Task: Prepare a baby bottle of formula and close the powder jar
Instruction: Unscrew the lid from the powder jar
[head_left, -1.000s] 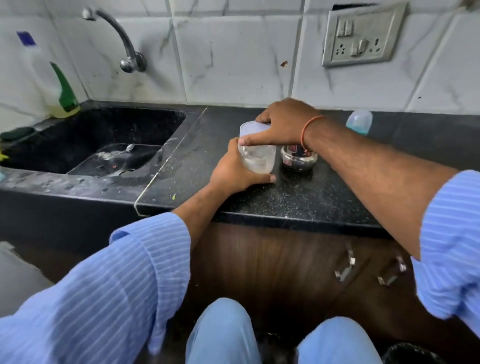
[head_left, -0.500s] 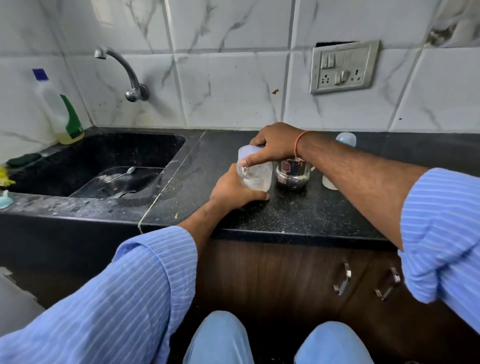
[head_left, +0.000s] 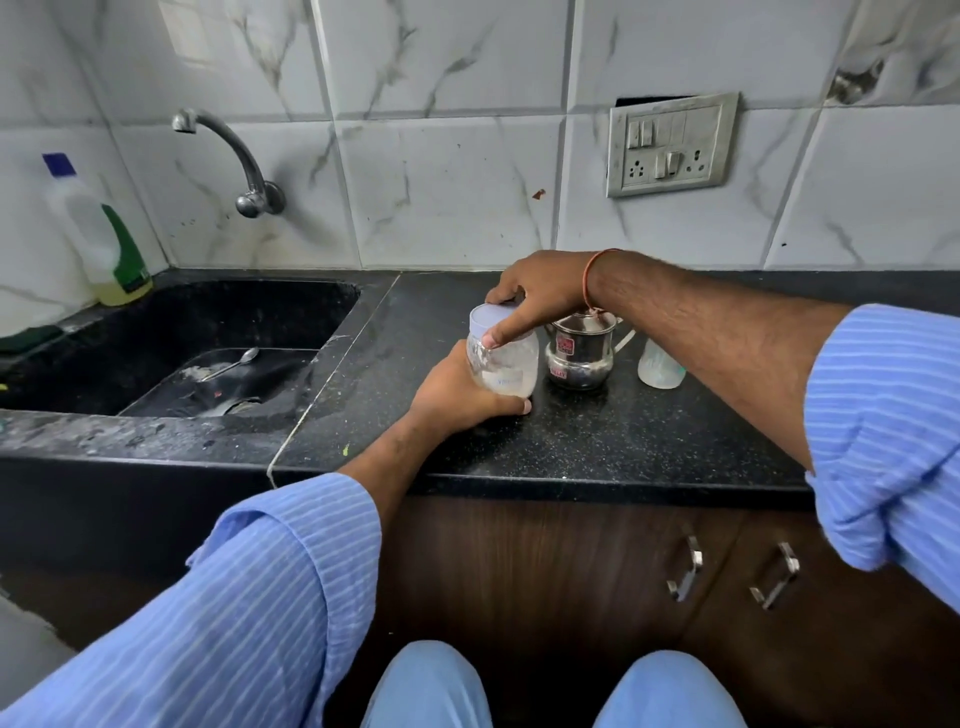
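On black counter (head_left: 597, 441), left hand (head_left: 457, 395) grips powder jar (head_left: 504, 364), right hand (head_left: 535, 296) grips lid (head_left: 491, 319), steel jug (head_left: 579, 353) beside

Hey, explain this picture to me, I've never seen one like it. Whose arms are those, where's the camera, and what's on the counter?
There is no machine here. The camera sits on a person's head and looks down, so the blue sleeves and knees are their own. On the black counter, the left hand grips a clear powder jar, while the right hand holds its pale lid on top. Beside the jar stand a small steel pot and a baby bottle. To the left, a spoon lies in the sink, under a tap, with a soap bottle in the corner.
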